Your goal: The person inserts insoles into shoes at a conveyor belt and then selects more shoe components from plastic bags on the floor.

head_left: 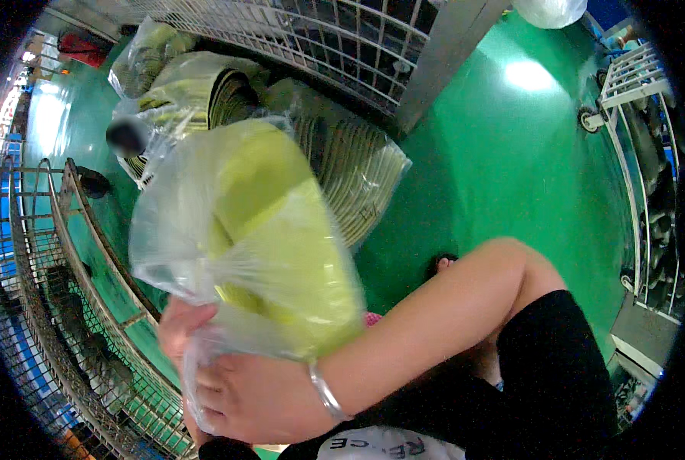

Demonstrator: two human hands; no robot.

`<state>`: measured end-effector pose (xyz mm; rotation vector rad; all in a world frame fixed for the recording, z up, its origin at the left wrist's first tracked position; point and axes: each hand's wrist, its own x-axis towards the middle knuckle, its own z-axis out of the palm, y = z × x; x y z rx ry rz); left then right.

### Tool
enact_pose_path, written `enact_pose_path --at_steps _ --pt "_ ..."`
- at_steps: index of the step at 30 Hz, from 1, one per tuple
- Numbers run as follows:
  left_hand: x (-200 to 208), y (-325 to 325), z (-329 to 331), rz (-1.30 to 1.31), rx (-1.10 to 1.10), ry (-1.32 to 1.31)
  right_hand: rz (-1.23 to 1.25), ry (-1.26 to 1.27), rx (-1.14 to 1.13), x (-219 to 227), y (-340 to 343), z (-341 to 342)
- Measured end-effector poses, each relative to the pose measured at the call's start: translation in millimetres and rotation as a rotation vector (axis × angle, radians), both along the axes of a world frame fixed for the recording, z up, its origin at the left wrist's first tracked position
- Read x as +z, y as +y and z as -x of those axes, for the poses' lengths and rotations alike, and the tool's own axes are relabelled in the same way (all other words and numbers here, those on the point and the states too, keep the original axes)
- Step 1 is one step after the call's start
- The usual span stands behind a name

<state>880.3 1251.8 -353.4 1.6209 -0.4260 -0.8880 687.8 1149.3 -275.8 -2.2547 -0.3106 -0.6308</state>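
Head view: one clear plastic bag with yellow-green sheet material inside is held up before the person's lap, above the green floor. Its bunched plastic sits at the lower left, where both hands meet; the left hand grips it with the thumb laid across, its other fingers mostly hidden, and the right hand has its fingers curled round a gathered fold just below. The step in hand looks like drawing the bag's mouth together; the next move seems to call for a firm hold on the neck with one hand while the other twists or ties the slack. How many pieces the bag holds cannot be told through the film and blur. Counting outward: two hands, one silver bracelet on the right wrist, and one bare foot in partial view beyond the right forearm. At least three filled clear bags lie behind the held one: one at upper left, one in the middle, one to the right. Around them stand one wire cart at left, one wire panel at the top and one white trolley at right.
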Motion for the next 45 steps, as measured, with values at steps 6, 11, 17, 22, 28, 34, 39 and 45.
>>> enact_pose_path --at_steps 6,11,17,22,28,34,39,45 --pt "32 28 -33 0.209 0.199 -0.236 0.096 -0.282 -0.158 -38 -67 68" --pt "47 47 -37 0.299 0.285 -0.348 -0.416 0.706 -0.694 -138 -149 150" --pt "26 57 -57 0.344 0.321 -0.316 -1.552 0.965 -0.803 -206 -125 191" --pt "-11 47 -48 0.164 0.357 -0.259 -1.868 1.002 -0.539 -229 -109 172" --pt "-45 69 -70 -0.171 0.339 -0.318 -2.027 0.914 -0.289 -210 -121 129" --pt "-22 41 -79 -0.430 0.431 -0.555 -1.970 0.973 -0.551 -234 -121 112" --pt "-48 70 -104 -0.582 0.296 -0.715 -1.826 1.436 -0.472 -213 -131 122" --pt "-93 -2 -35 -1.175 -0.571 -0.858 -0.393 0.916 -0.301 -122 -152 29"
